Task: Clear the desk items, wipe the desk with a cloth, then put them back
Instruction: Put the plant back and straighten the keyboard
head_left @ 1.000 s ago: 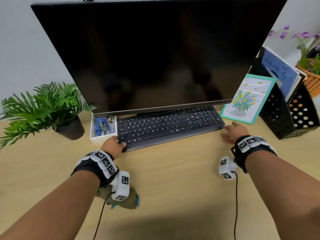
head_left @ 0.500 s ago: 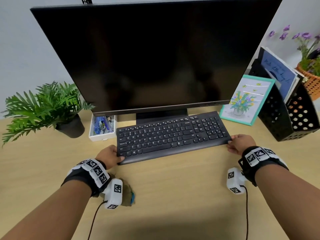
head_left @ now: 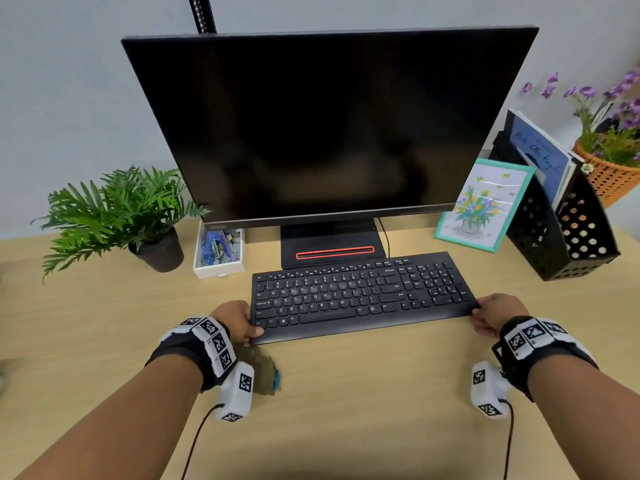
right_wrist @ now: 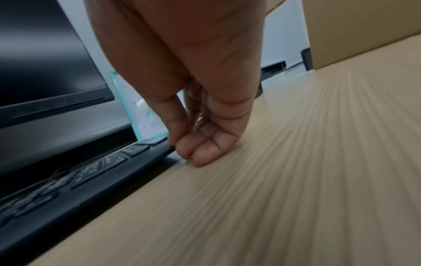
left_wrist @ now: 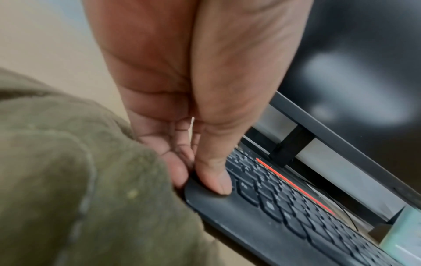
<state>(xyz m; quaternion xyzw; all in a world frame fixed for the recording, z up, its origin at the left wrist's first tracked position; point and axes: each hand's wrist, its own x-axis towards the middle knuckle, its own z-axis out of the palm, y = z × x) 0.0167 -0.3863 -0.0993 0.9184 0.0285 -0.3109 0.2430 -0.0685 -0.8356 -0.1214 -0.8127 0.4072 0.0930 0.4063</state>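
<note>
A: Surface first, quick. Pale wood-grain worktop (head_left: 346, 393), plain grey-white wall behind. Well left of the left grip: green potted plant (head_left: 117, 216), then a white tray (head_left: 219, 258) of blue bits, contents too small to name.

B: Left hand (head_left: 235, 322)?

A: Gripping the keyboard (head_left: 360, 296) at its near-left corner. In the left wrist view the thumb (left_wrist: 214, 178) lies on top of the corner and the fingers go under the edge. The olive cloth (head_left: 263, 370) sits just under that wrist on the worktop, with a blue bit at its edge.

B: Middle?

A: The keyboard lies between the two grips, in front of the monitor (head_left: 329, 126) and its stand, which has a red strip. Screen dark.

B: Right hand (head_left: 498, 318)?

A: Pinching the keyboard's near-right corner, thumb on top, curled fingers (right_wrist: 205, 154) touching the worktop. Can't tell if the keyboard is lifted.

B: Past it?

A: Beyond the right grip: teal-framed flower picture (head_left: 485, 206) leaning on a black perforated file holder (head_left: 554, 244) with books, then an orange basket of purple flowers (head_left: 613, 140), cut off by the frame edge. Right wrist view blurred; brown box at its far end.
</note>
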